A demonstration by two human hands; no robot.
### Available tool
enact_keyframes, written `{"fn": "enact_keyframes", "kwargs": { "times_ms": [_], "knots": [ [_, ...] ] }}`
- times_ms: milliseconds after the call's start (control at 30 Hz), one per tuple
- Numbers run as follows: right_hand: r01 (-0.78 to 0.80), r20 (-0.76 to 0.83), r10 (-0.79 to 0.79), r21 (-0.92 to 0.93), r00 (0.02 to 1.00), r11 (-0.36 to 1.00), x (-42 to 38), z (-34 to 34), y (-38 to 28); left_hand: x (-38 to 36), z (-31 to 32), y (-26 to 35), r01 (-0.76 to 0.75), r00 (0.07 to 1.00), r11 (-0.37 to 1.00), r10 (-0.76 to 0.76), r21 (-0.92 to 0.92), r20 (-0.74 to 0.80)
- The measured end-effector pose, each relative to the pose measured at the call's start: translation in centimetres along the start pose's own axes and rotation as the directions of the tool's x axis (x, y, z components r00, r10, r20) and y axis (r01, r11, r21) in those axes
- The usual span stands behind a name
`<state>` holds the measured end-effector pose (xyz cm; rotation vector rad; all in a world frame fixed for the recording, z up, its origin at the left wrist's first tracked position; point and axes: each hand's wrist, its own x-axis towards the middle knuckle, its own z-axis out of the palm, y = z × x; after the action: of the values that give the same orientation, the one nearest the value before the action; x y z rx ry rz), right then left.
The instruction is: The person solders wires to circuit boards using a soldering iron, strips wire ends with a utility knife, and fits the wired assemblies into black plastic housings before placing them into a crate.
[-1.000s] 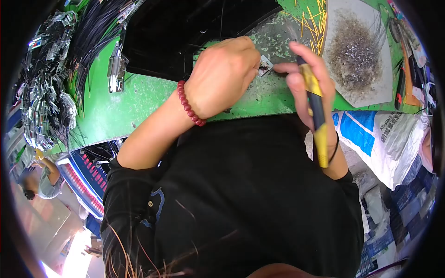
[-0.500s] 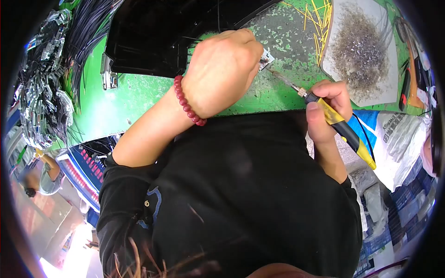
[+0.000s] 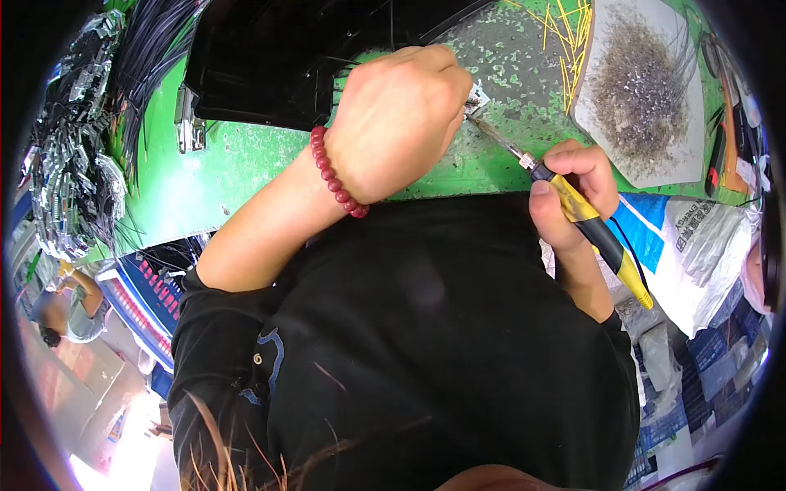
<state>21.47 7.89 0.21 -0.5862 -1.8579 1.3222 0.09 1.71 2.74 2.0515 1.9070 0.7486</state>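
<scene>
My right hand (image 3: 577, 188) grips a soldering iron (image 3: 585, 217) with a yellow and black handle. The iron points up and to the left, its tip at a small whitish part (image 3: 477, 100) beside my left fingers. Whether the tip touches that part is too small to tell. My left hand (image 3: 405, 119), with a dark red bead bracelet (image 3: 327, 174) at the wrist, is closed with its back to the camera. Its fingertips, and whatever they pinch, are hidden behind the hand.
A large black tray (image 3: 262, 69) lies behind my left hand on the worn green table (image 3: 254, 164). Yellow wires (image 3: 577, 53) and a board with solder debris (image 3: 643, 94) are to the right. Metal connectors (image 3: 70, 164) and black wires (image 3: 155, 61) pile up left. Another person (image 3: 78, 307) is farther left.
The soldering iron and my right hand have shifted slightly left, and the handle's rear end has swung left and down. My left hand has moved a little right.
</scene>
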Motion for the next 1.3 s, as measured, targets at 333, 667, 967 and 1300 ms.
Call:
{"fn": "enact_keyframes", "kwargs": {
  "times_ms": [333,667,967,1300],
  "knots": [
    [-0.080,-0.026,0.085,0.166,0.996,0.983,0.1,-0.1,-1.4,-0.1,-0.1,0.0,0.002,1.000,1.000,-0.002,0.012,-0.003],
    [-0.110,0.055,0.105,0.097,0.993,0.989,0.1,-0.3,-0.5,0.0,0.0,-0.1,0.000,1.000,1.000,0.000,0.008,0.005],
    [-0.089,0.075,0.082,0.095,0.994,0.992,0.2,-0.4,-0.5,0.1,-0.2,0.0,-0.008,1.000,1.000,0.008,0.007,0.004],
    [-0.149,0.071,0.142,0.099,0.987,0.984,0.3,-0.2,-0.6,0.1,-0.1,-0.1,-0.015,1.000,1.000,0.015,0.018,0.003]
  ]
}}
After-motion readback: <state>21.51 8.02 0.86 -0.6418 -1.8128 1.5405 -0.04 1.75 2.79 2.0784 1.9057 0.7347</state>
